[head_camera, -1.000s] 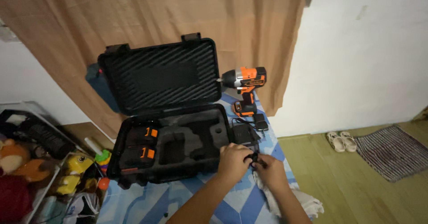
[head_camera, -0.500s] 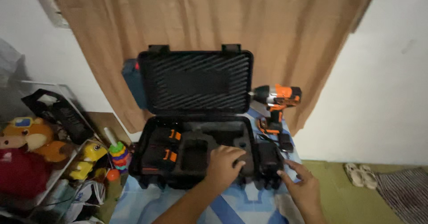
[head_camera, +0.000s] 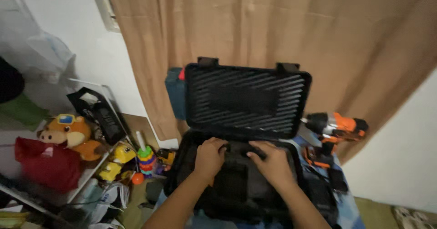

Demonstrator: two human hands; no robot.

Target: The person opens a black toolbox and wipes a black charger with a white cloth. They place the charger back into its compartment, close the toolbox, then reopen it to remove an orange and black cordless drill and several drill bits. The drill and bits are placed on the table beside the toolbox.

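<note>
Both hands [head_camera: 241,158] now inside the black case [head_camera: 248,101], earlier apart.

Black hard plastic tool case [head_camera: 248,102], centre of frame, lid ribbed with diagonal stripes. Orange-and-black cordless drill [head_camera: 334,126], right. Tan-brown fabric curtain [head_camera: 273,24], upper frame. Orange plush toy [head_camera: 73,133] and red cloth bundle [head_camera: 48,165], lower left. Blue-and-white checked tablecloth [head_camera: 348,208], lower right.

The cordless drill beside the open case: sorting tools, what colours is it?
Orange and black cordless drill, clearest in the head view.
</note>
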